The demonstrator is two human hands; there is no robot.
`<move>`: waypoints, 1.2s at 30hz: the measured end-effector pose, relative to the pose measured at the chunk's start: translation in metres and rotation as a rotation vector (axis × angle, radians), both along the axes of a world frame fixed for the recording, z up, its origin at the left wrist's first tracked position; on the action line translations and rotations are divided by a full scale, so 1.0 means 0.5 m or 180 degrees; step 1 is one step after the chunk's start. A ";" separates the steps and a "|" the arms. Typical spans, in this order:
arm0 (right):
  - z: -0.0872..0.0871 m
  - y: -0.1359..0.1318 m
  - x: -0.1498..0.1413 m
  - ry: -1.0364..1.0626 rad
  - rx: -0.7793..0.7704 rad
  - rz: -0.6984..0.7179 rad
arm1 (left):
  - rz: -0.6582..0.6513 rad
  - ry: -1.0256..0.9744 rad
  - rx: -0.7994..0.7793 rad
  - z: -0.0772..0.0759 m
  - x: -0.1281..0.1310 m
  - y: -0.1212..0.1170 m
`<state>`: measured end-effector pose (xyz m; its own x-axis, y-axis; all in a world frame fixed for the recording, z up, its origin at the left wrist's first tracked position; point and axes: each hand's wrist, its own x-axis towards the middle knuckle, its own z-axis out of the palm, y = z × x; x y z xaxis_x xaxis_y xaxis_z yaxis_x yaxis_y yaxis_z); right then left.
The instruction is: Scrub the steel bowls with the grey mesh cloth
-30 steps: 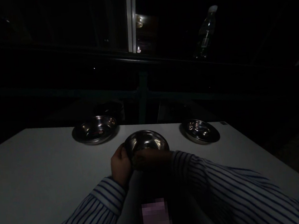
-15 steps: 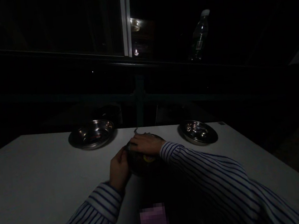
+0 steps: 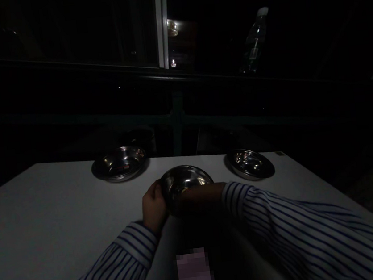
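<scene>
A shiny metal bowl [image 3: 190, 173] is at the middle of the white table, tilted toward me. My left hand [image 3: 154, 206] is closed on its left rim, thumb on the inner side. My right hand [image 3: 196, 197] reaches down into the bowl from the right. Its fingers are lost in shadow, so I cannot tell whether they hold anything. A small yellowish patch shows inside the bowl by that hand.
On the white table [image 3: 89, 205], a wide metal bowl [image 3: 120, 163] stands at the back left and another metal bowl [image 3: 250, 164] at the back right. Beyond are a window frame [image 3: 162, 26] and a plastic bottle [image 3: 256, 40]. The room is very dark.
My right hand has moved from the bowl's far rim down into its inside, uncovering the far rim. A pale strip beside that rim no longer shows. My left hand keeps its hold.
</scene>
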<state>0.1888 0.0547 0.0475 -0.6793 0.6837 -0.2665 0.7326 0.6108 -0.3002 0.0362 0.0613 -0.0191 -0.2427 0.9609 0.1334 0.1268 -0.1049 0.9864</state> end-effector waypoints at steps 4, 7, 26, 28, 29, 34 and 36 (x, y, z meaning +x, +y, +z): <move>-0.028 0.028 -0.063 0.0169 0.0563 0.0129 | -0.0009 0.0119 0.0012 0.011 -0.006 -0.006; -0.036 0.053 -0.058 0.0178 0.0942 -0.0129 | -0.0066 0.0165 0.0007 0.016 -0.008 -0.009; 0.029 0.049 0.072 0.3014 0.0520 -0.1826 | 0.0107 0.0233 -0.0382 0.015 -0.006 -0.011; 0.024 0.052 0.075 0.3277 0.0328 -0.1897 | 0.0033 0.0263 -0.0383 0.021 -0.011 -0.010; 0.021 0.053 0.076 0.3391 0.0223 -0.1921 | 0.0002 0.0291 -0.0374 0.025 -0.015 -0.009; 0.011 0.055 0.078 0.3748 -0.0230 -0.1917 | 0.0103 0.0466 -0.0301 0.049 -0.035 -0.004; 0.006 0.054 0.077 0.3817 -0.0331 -0.1890 | 0.0227 0.0491 -0.0270 0.058 -0.042 -0.003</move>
